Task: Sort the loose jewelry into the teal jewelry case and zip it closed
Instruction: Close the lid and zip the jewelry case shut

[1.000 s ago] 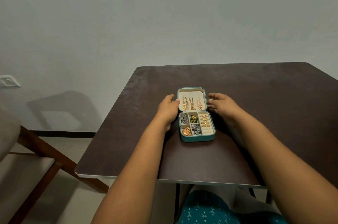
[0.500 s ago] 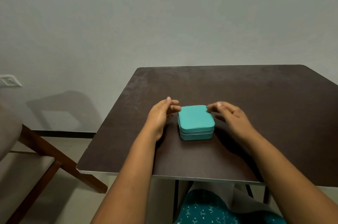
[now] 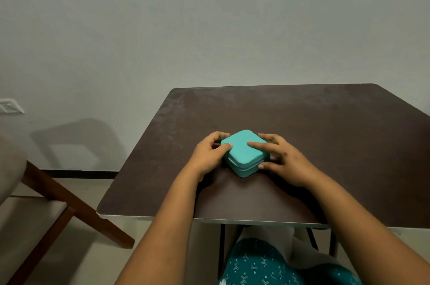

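teal jewelry case (image 3: 244,153) lid down, sitting on the dark table (image 3: 325,136), turned corner-toward-camera. left hand (image 3: 208,157) grips its left side, thumb on the lid edge, fingers curled round the far side. right hand (image 3: 282,159) holds the right side, index finger flat on the lid, thumb at the front wall

Both hands grip a closed teal jewelry case (image 3: 244,152) on a dark table (image 3: 325,136).
Left hand (image 3: 209,157) holds one corner; right hand (image 3: 282,160) spans the lid.
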